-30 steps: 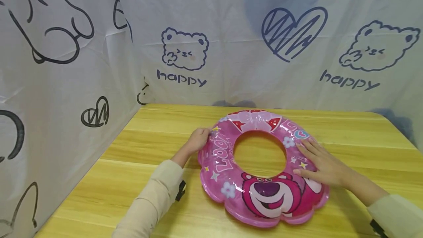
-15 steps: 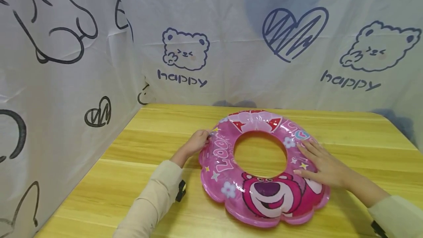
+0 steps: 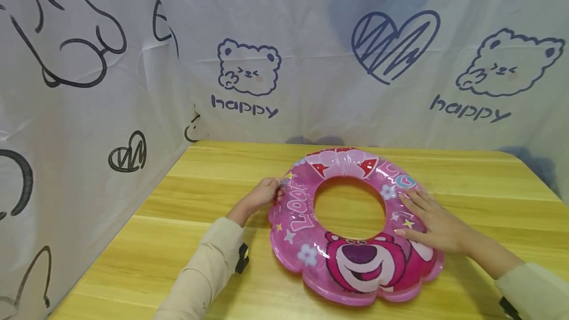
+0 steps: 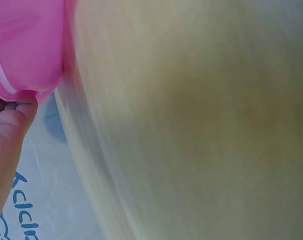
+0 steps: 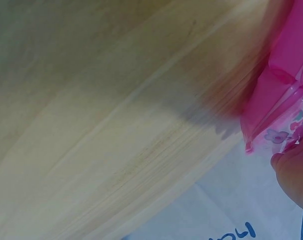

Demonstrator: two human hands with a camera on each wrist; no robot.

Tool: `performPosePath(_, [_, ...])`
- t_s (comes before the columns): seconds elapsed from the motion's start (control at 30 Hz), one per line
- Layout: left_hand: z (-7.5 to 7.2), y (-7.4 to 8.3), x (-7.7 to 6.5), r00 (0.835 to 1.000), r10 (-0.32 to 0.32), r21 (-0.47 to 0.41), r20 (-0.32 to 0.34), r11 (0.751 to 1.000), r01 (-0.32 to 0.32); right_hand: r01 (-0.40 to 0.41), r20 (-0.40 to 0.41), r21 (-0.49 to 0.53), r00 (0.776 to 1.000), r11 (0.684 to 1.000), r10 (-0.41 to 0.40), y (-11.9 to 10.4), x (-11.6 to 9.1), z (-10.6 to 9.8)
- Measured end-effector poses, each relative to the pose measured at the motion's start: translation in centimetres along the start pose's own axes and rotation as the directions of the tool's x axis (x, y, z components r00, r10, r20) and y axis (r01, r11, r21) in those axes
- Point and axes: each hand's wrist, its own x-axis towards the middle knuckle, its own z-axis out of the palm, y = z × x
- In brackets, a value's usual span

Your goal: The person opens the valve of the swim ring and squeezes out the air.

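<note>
A pink inflatable swim ring (image 3: 306,256) with a bear face, flowers and stars printed on it lies flat on the wooden table. At its left edge, my left hand (image 3: 264,194) pinches the rim between thumb and curled fingers. The left wrist view shows this hand (image 4: 9,127) right at the seam of the pink underside (image 4: 29,45). My right hand (image 3: 440,223) rests on the ring's right side, fingers spread and fairly straight across the printed top. In the right wrist view only its thumb side (image 5: 294,175) shows beside the ring (image 5: 271,100).
The yellow wood-grain table (image 3: 186,241) reaches back to a white cloth (image 3: 311,98) with drawn bears and hearts. Another cloth (image 3: 89,112) hangs along the left side. A dark strap piece (image 3: 242,258) shows below the left sleeve.
My left hand has shifted slightly down along the ring's left rim, its fingers drawing in closer to the edge. The right hand and the ring stay nearly where they were.
</note>
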Motion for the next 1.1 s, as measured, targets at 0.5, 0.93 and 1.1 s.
performPosePath(0.5, [-0.4, 0.8, -0.3, 0.992, -0.053, 0.292, -0.112, 0.953, 0.084, 0.032, -0.012, -0.011, 0.999, 0.999, -0.032, 0.1, 0.1, 0.1])
performPosePath(0.93, [-0.5, 1.6, -0.2, 0.996, 0.025, 0.456, -0.083, 0.89, 0.016, 0.044, 0.0, -0.021, 0.999, 0.999, -0.044, 0.2, 0.1, -0.2])
performPosePath(1.1, [-0.6, 0.8, -0.3, 0.992, 0.012, 0.31, -0.129, 0.95, 0.029, 0.04, 0.004, -0.016, 0.999, 0.999, -0.04, 0.2, 0.1, -0.1])
